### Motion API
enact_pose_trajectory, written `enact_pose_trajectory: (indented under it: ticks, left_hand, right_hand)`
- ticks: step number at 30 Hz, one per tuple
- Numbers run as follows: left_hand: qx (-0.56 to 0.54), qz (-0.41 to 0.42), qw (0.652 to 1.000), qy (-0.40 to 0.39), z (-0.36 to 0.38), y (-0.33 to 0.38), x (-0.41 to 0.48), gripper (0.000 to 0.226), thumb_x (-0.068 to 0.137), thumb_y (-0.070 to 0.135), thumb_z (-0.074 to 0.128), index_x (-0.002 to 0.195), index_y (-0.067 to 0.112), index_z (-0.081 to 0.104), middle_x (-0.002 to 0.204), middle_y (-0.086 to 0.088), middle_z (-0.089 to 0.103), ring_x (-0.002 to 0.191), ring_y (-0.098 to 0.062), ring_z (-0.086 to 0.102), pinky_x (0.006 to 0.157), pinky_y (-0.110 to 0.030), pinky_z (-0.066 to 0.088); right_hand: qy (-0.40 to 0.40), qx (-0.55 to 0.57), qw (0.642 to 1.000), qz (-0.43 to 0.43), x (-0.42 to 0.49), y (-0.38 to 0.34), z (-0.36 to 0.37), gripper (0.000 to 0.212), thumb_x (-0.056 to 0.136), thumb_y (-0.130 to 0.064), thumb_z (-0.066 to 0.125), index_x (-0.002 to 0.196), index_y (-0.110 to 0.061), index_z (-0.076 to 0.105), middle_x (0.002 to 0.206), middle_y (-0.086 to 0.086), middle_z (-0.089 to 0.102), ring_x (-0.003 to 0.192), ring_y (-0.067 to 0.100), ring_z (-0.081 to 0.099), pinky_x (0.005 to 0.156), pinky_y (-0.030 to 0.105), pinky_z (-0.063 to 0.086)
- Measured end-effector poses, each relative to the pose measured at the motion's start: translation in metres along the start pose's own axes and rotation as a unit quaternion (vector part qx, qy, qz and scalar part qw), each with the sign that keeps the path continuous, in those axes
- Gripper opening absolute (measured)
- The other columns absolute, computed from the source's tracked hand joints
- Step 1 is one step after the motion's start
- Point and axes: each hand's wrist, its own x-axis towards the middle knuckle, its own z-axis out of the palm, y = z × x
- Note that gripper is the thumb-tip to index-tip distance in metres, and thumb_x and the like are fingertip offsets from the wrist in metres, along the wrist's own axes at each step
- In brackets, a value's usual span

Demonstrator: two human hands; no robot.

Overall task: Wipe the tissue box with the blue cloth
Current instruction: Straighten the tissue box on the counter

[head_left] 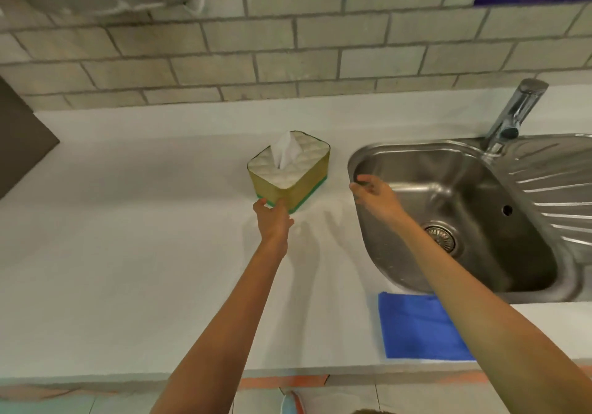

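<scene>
A tissue box (290, 173) with gold sides, a green base and a white quilted top stands on the white counter, a tissue sticking up from its slot. My left hand (272, 218) touches the box's near corner at the base; whether it grips the box is unclear. My right hand (373, 194) hovers over the sink's left rim, fingers apart, holding nothing. The blue cloth (416, 330) lies flat near the counter's front edge, partly under my right forearm.
A steel sink (416, 163) with a drain and ribbed drainboard fills the right side, a tap (515, 112) behind it. The tiled wall runs along the back. A dark panel (19, 138) sits at the far left. The white counter (128, 237) stretches left.
</scene>
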Motion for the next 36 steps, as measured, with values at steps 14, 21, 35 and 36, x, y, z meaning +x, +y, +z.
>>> enact_pose_trajectory:
  ticks: [14, 21, 35, 36]
  left_hand:
    - [0.055, -0.010, 0.997, -0.055, -0.011, 0.040, 0.085, 0.043, 0.091, 0.017, 0.046, 0.132, 0.008, 0.038, 0.130, -0.018, 0.054, 0.112, -0.030, 0.055, 0.100, -0.041, 0.047]
    - [0.089, 0.025, 0.995, -0.027, -0.003, 0.055, 0.117, 0.043, 0.092, 0.023, 0.048, 0.132, 0.012, 0.039, 0.131, -0.016, 0.053, 0.117, -0.031, 0.053, 0.092, -0.036, 0.047]
    - [0.080, 0.085, 0.990, -0.082, 0.032, 0.072, 0.184, 0.041, 0.094, 0.035, 0.047, 0.128, 0.013, 0.040, 0.130, -0.011, 0.052, 0.107, -0.020, 0.053, 0.102, -0.040, 0.046]
    - [0.081, 0.087, 0.990, -0.081, 0.035, 0.073, 0.189, 0.042, 0.094, 0.036, 0.046, 0.129, 0.014, 0.040, 0.130, -0.010, 0.052, 0.107, -0.020, 0.052, 0.102, -0.040, 0.046]
  right_hand:
    - [0.011, 0.096, 0.994, 0.056, 0.072, -0.030, 0.057, 0.070, 0.091, -0.036, 0.050, 0.149, -0.021, 0.015, 0.155, 0.015, 0.024, 0.142, 0.025, 0.026, 0.109, 0.034, 0.028]
    - [0.020, 0.073, 0.996, 0.039, 0.093, -0.033, 0.061, 0.074, 0.086, -0.035, 0.061, 0.147, -0.020, 0.022, 0.150, 0.011, 0.034, 0.133, 0.024, 0.039, 0.094, 0.029, 0.038]
    - [0.080, 0.058, 0.995, -0.006, 0.157, -0.034, 0.070, 0.064, 0.080, -0.033, 0.068, 0.134, -0.010, 0.041, 0.126, 0.008, 0.057, 0.100, 0.015, 0.053, 0.080, 0.029, 0.049]
    - [0.081, 0.059, 0.995, -0.005, 0.162, -0.035, 0.070, 0.065, 0.080, -0.034, 0.068, 0.134, -0.011, 0.041, 0.126, 0.008, 0.056, 0.102, 0.016, 0.054, 0.081, 0.030, 0.050]
